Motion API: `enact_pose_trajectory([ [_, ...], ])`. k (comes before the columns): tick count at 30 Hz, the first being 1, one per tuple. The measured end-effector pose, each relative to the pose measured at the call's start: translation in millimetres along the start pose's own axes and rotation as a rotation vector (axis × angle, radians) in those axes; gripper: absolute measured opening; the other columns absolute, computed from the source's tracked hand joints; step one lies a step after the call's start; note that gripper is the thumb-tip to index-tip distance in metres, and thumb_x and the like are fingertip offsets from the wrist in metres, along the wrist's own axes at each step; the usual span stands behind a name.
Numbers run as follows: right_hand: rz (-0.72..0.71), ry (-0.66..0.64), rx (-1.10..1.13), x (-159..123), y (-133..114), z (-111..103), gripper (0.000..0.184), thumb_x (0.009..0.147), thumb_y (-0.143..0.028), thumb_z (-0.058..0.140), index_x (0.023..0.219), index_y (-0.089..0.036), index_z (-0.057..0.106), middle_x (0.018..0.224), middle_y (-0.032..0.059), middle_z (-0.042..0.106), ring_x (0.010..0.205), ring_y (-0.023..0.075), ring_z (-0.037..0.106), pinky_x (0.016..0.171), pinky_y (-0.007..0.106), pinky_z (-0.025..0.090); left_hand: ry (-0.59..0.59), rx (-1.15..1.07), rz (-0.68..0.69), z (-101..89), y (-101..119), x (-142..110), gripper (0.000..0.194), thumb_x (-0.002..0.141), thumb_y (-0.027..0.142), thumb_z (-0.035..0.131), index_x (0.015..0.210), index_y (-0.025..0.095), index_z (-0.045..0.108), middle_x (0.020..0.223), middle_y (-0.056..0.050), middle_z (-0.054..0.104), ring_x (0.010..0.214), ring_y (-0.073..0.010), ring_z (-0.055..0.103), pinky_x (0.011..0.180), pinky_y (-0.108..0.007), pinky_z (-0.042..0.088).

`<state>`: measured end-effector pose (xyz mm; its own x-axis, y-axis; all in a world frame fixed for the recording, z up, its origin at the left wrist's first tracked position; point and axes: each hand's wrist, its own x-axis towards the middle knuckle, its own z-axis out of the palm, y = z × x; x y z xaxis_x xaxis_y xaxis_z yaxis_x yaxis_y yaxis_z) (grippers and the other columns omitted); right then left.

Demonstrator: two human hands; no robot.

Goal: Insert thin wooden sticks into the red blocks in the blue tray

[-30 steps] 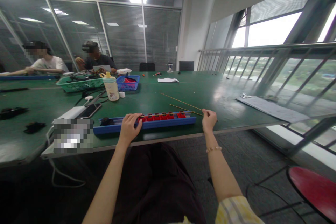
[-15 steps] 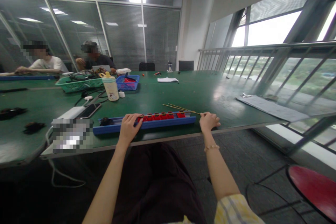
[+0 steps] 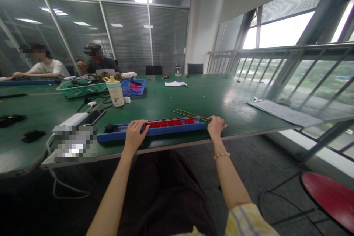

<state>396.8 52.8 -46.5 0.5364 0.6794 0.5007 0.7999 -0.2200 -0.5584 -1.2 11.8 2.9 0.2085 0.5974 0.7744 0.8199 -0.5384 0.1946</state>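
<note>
A long blue plastic tray [image 3: 151, 131] lies along the near edge of the green table [image 3: 221, 99], holding a row of red blocks [image 3: 168, 121] and a dark lump [image 3: 110, 128] at its left end. My left hand [image 3: 135, 135] grips the tray's front wall beside the first red block. Two thin tan rods [image 3: 188, 113] lie angled over the tray's right part. My right hand [image 3: 216, 125] pinches their right ends, just past the tray's right end. Their left ends reach the red blocks.
Beyond the tray stand a white bottle [image 3: 115, 93], a green basket [image 3: 81, 89] and a blue basket [image 3: 133, 87]. A phone [image 3: 93, 117] and a power bank [image 3: 71, 119] lie to the left. Two co-workers [image 3: 101, 61] sit at the far end. A red stool [image 3: 329, 201] stands to my right.
The rods have swung from lying on the table behind the tray to lying over it, held by my right hand. My right hand has moved slightly left. My left hand stays in place.
</note>
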Motion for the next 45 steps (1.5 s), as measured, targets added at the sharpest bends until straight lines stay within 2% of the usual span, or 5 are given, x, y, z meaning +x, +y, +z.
enact_pose_trajectory([
  [6, -0.113, -0.135, -0.026, 1.2, 1.0, 2.2, 0.036, 0.077, -0.008, 0.045, 0.083, -0.023, 0.077, 0.101, 0.0127, 0.067, 0.100, 0.0273, 0.049, 0.093, 0.051, 0.030, 0.008, 0.000, 0.007, 0.4, -0.1, -0.1, 0.023, 0.094, 0.037, 0.053, 0.107, 0.023, 0.066, 0.107, -0.005, 0.072, 0.101, -0.0240, 0.060, 0.097, -0.040, 0.046],
  [24, 0.054, 0.029, 0.081, 3.5, 1.7, 3.1, 0.039, 0.083, -0.012, 0.040, 0.100, -0.018, 0.074, 0.111, 0.0188, 0.062, 0.110, 0.0327, 0.051, 0.095, 0.053, 0.034, 0.016, 0.005, 0.007, 1.7, -2.0, -1.5, 0.024, 0.095, 0.037, 0.052, 0.109, 0.023, 0.065, 0.108, -0.005, 0.071, 0.103, -0.0234, 0.060, 0.098, -0.039, 0.045],
  [31, -0.142, 0.040, 0.568, 14.3, 3.3, -1.8, 0.040, 0.091, -0.037, 0.041, 0.107, -0.013, 0.068, 0.106, 0.0154, 0.069, 0.096, 0.0240, 0.062, 0.089, 0.037, 0.047, 0.074, 0.037, -0.049, 0.6, -1.5, -1.9, 0.024, 0.095, 0.033, 0.047, 0.106, 0.022, 0.064, 0.108, -0.008, 0.068, 0.105, -0.0245, 0.058, 0.099, -0.041, 0.044],
  [37, -0.371, -0.154, 0.618, 9.1, -7.5, -8.5, 0.047, 0.095, -0.051, 0.040, 0.105, -0.019, 0.071, 0.110, 0.0114, 0.071, 0.101, 0.0232, 0.064, 0.089, 0.035, 0.048, 0.153, 0.128, -0.149, -4.2, 0.8, -2.9, 0.024, 0.093, 0.025, 0.042, 0.100, 0.021, 0.064, 0.101, -0.009, 0.066, 0.102, -0.0273, 0.057, 0.093, -0.042, 0.043],
  [45, -0.371, -0.251, 0.729, 9.5, -4.7, -7.8, 0.045, 0.087, -0.061, 0.055, 0.095, -0.021, 0.075, 0.103, 0.0097, 0.073, 0.097, 0.0243, 0.064, 0.078, 0.034, 0.048, 0.172, 0.262, -0.271, -5.0, 1.3, -5.5, 0.018, 0.087, 0.018, 0.044, 0.090, 0.021, 0.062, 0.095, -0.008, 0.066, 0.098, -0.0282, 0.055, 0.088, -0.041, 0.040],
])
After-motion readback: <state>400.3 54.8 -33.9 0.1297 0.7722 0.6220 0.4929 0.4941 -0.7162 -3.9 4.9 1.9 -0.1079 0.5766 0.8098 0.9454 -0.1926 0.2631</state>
